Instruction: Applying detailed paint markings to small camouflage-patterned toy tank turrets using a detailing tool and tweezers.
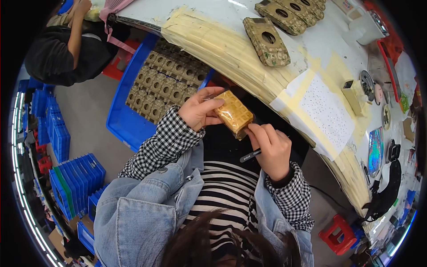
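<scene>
Just to the right of the blue tray (121, 124), the yellow block-shaped packet (234, 113) is up in the air, its clear wrapping catching the light! The left hand (195, 110), the one nearer the tray, has a firm pinch on the packet's tray-side end, thumb on the top face. And on the side away from the tray, here's the right hand (270, 149): fingers bent, tips closed on the packet's near corner, with a slim grey tool (250, 155) tucked into the same grip, one end poking out toward the tray. The tool's other end? Hidden by the fingers.

Inside the tray, camouflage hull parts (163, 80) sit in tight rows, round holes facing up. Right of the tray sweeps the white tabletop (231, 15), its curved edge thick with yellowish tape (213, 44). Up there, a lone hull (272, 52) lies nearer the tray than a speckled white sheet (327, 113), and a white mug (365, 30) stands farther out still.

Left of the tray, on its near side, blue crates (78, 184); on its far side, a co-worker (58, 58) in a dark top!
</scene>
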Demonstrator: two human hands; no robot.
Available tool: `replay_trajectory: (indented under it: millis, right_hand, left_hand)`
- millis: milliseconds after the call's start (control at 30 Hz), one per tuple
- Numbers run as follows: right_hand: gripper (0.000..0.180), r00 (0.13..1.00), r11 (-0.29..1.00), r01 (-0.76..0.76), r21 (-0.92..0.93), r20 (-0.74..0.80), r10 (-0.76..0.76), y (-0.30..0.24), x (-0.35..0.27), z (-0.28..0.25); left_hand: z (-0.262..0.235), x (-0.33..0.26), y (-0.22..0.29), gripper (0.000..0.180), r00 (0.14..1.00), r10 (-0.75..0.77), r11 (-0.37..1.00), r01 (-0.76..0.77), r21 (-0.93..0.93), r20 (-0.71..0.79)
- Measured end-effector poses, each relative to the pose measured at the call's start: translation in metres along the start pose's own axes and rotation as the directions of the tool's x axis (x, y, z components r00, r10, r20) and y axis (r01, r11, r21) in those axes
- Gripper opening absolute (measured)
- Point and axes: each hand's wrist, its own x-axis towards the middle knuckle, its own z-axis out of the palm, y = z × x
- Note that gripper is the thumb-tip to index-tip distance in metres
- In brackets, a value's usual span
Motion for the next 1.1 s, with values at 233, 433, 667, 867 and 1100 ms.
replay_trajectory:
  millis: [233,433,667,867,1100]
  right_hand:
    - [0.034,0.999,0.998,-0.035,0.048,-0.020,0.036,0.009,-0.001,0.004]
    - [0.020,0.986,0.961,-0.153,0.232,-0.034,0.166,0.009,0.004,0.002]
    - [0.010,0.920,0.812,-0.380,0.443,0.085,0.384,0.007,0.007,-0.002]
    - [0.007,0.882,0.659,-0.450,0.602,0.183,0.434,0.001,0.008,-0.005]
    - [0.006,0.848,0.538,-0.501,0.678,0.257,0.464,-0.003,0.009,-0.013]
  left_hand:
    - [0.000,0.000,0.006,0.060,0.998,0.028,1.000,-0.028,0.003,0.054]
    - [-0.001,-0.009,0.032,0.046,0.937,-0.281,0.833,0.131,0.538,0.207]
    - [-0.025,0.006,0.013,0.035,0.796,0.029,0.693,-0.452,0.561,0.605]
    - [-0.006,-0.012,0.032,0.029,0.875,-0.230,0.849,-0.034,0.528,0.427]
    - [-0.001,-0.021,0.044,0.030,0.868,-0.312,0.857,0.081,0.509,0.387]
